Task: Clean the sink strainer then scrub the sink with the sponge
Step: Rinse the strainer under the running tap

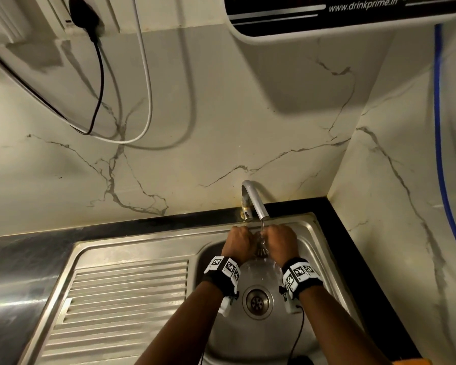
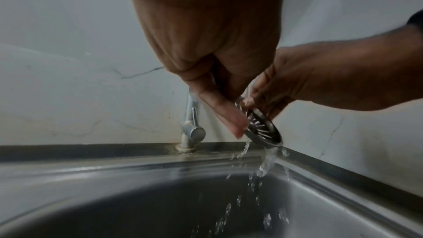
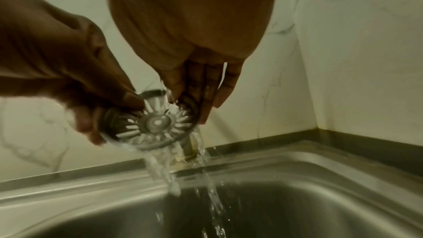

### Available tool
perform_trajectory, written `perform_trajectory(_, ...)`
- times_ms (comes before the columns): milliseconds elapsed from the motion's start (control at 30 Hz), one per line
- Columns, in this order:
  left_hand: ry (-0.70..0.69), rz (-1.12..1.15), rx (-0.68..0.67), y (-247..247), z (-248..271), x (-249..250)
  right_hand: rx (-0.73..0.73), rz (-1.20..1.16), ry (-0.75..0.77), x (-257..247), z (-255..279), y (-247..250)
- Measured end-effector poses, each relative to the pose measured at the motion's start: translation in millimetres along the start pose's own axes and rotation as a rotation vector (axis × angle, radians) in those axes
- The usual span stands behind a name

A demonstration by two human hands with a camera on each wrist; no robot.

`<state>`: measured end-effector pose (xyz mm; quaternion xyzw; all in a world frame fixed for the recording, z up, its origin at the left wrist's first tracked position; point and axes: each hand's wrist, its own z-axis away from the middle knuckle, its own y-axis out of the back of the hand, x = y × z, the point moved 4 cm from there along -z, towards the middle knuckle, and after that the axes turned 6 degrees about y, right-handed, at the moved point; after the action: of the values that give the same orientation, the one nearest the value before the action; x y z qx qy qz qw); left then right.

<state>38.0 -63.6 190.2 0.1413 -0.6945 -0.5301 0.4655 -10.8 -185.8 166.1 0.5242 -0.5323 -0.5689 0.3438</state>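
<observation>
I hold the round slotted metal sink strainer (image 1: 261,249) (image 2: 263,130) (image 3: 155,124) under the running tap (image 1: 256,201), above the back of the steel sink (image 1: 324,262). My left hand (image 1: 241,239) (image 2: 239,128) (image 3: 96,126) grips its left rim. On the right rim, my right hand (image 1: 281,239) (image 2: 258,104) (image 3: 194,108) holds on with fingers and thumb. Water runs through the slots and falls into the basin. The open drain hole (image 1: 257,301) lies below my wrists. No sponge shows.
A ribbed steel draining board (image 1: 121,306) lies left of the basin. The tap's lever (image 2: 194,129) stands at the back rim. Marble walls close the back and right, with cables (image 1: 98,83) and a water purifier (image 1: 353,14) above. An orange thing (image 1: 411,361) pokes in at the bottom edge.
</observation>
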Motion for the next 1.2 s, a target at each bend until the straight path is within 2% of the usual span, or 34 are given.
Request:
perform_trajectory(100, -0.028, -0.034, -0.052, 0, -2, 6, -0.044, 0.075, 0.204, -17, -3, 2)
perform_trajectory(200, -0.028, -0.046, -0.053, 0, -2, 3, -0.045, 0.059, 0.223, -5, -6, 3)
perform_trajectory(400, 0.010, -0.020, 0.004, 2, -1, 14, 0.036, -0.249, -0.039, 19, -4, 8)
perform_trajectory(633, 0.076, 0.011, 0.011, -2, 0, 8, 0.030, -0.409, -0.228, 27, -6, -3)
perform_trajectory(733, 0.112, 0.026, 0.063, 1, 4, 8, 0.071, -0.491, -0.324, 22, -4, -8)
perform_trajectory(833, 0.163, 0.059, 0.078, -9, 11, 2, 0.052, -0.586, -0.398, 20, -4, -13)
perform_trajectory(900, 0.219, 0.074, 0.089, -15, 16, -5, 0.027, -0.568, -0.352, 15, -5, -11)
perform_trajectory(1000, 0.261, 0.115, 0.072, -14, 12, -14, -0.020, -0.364, -0.137, 2, -5, -2)
perform_trajectory(1100, 0.181, 0.068, 0.007, 3, -1, -10, -0.120, -0.099, 0.073, -16, -3, -1)
perform_trajectory(1200, 0.100, 0.039, -0.083, 10, -12, -5, -0.094, 0.020, 0.124, -21, 1, 3)
